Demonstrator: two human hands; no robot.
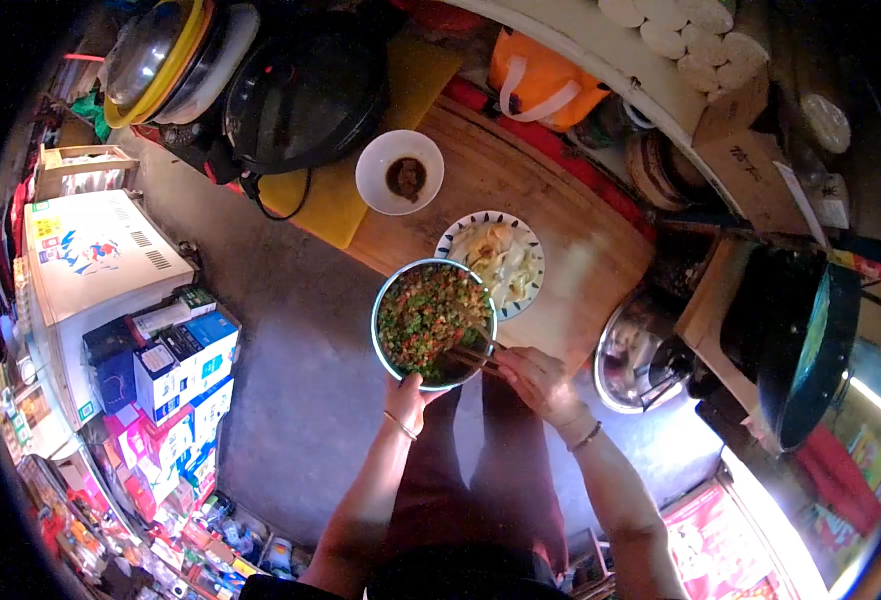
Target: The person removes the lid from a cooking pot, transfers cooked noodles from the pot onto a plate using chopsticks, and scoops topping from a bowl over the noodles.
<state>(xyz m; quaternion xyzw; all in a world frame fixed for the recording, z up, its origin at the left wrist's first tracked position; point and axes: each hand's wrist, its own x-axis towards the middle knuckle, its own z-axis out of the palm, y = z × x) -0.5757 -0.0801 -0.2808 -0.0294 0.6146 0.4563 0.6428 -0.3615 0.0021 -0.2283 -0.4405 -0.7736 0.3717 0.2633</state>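
My left hand grips the near rim of a round bowl filled with a chopped green and reddish-brown mixture. In my right hand is a pair of chopsticks, whose tips go down into the right side of the mixture. The bowl is held up in front of the table edge and overlaps part of a plate with a dark-patterned rim. Pale, thin pieces lie on that plate. Farther back stands a white bowl with dark brown sauce in it.
The wooden table runs diagonally ahead. A large black lidded pan sits at its left end, with a cable hanging. On the right are a metal basin and a dark wok. Stacked boxes stand at left.
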